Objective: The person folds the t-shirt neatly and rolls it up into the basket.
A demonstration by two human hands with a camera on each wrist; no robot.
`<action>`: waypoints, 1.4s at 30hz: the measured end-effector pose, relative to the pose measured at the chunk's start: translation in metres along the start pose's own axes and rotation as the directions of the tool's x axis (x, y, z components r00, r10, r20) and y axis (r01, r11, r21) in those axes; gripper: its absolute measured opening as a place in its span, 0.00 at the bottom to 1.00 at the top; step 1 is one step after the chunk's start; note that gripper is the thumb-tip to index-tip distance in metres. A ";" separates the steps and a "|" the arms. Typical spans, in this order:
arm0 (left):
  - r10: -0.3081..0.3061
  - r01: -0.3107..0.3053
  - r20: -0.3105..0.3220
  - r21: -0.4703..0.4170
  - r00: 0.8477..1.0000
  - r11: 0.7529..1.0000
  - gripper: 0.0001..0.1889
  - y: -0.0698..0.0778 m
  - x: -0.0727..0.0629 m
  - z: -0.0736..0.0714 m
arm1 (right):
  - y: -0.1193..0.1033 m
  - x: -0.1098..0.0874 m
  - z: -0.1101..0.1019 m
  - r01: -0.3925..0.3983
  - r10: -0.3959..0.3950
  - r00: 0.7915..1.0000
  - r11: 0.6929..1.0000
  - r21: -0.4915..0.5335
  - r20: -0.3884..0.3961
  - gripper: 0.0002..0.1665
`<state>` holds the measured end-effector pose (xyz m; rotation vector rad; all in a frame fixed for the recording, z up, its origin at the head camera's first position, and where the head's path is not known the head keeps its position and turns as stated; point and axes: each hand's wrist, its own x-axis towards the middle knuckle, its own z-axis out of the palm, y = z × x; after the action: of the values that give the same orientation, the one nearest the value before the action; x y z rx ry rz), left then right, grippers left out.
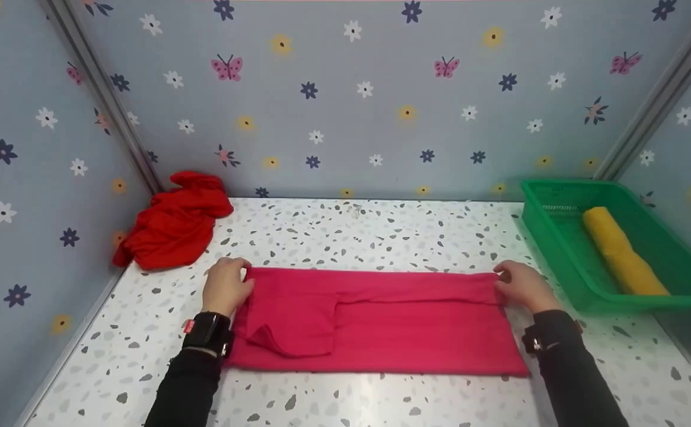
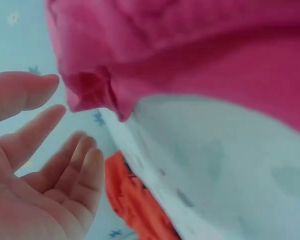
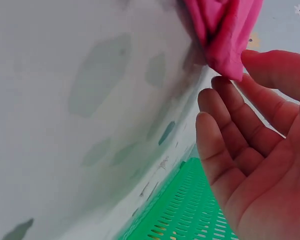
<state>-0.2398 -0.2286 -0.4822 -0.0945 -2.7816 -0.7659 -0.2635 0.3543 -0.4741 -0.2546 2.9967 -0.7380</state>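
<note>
Pink cloth (image 1: 416,332), one: folded into a long rectangle, spread crosswise on the speckled surface (image 1: 357,234); a squarish flap lies on its left part, the flap's near edge rucked, and a narrow fold runs along the far edge.

Left hand (image 1: 225,287), one: at the cloth's far left corner. Fingers (image 2: 85,167) spread, thumb and forefinger tips apart; in the left wrist view the cloth's corner lies just beyond these two tips, outside the gap between them. Whether the thumb tip touches the cloth cannot be told.

Right hand (image 1: 526,286), one: at the far right corner. Thumb and forefinger pinch the cloth's corner, which hangs between their tips in the right wrist view; the other fingers are loosely bent beneath, clear of the palm.

Dark wristbands, two: left (image 1: 209,333), right (image 1: 550,332), each beside a black sleeve.

Red cloth (image 1: 179,225), one: crumpled heap, far left of the surface, against the side wall (image 1: 37,178).

Green basket (image 1: 630,303), one: right end of the surface, with slotted sides, holding one yellow roll of cloth (image 1: 621,252) laid lengthwise.

Back wall (image 1: 345,59), one: pale blue, printed with flowers and butterflies.
</note>
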 end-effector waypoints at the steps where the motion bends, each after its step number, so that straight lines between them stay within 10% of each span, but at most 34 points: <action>1: 0.020 -0.020 -0.001 -0.001 1.000 1.000 0.13 0.003 -0.002 -0.001 | 0.000 0.000 -0.001 0.005 -0.005 1.000 1.000 0.006 -0.002 0.20; 8: 0.106 -0.084 0.173 -0.128 0.979 0.988 0.03 0.024 -0.020 -0.010 | -0.005 0.000 -0.005 0.003 -0.003 1.000 1.000 -0.004 -0.023 0.20; 13: 0.173 -0.115 0.334 -0.187 0.926 0.976 0.04 0.039 -0.035 -0.015 | -0.012 0.001 -0.005 0.036 -0.038 0.998 0.999 -0.029 -0.056 0.19; 24: 0.277 -0.244 0.479 -0.130 0.833 0.961 0.08 0.043 -0.069 -0.015 | -0.022 0.006 0.004 0.115 -0.118 0.992 0.992 -0.056 -0.054 0.15; 42: 0.288 -0.335 0.402 0.049 0.869 0.941 0.13 0.053 -0.098 -0.001 | -0.028 0.006 0.018 0.203 -0.201 0.979 0.977 -0.066 0.041 0.11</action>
<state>-0.1383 -0.1834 -0.4801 -0.7351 -3.0530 -0.5456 -0.2637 0.3206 -0.4772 -0.5762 2.9977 -0.6366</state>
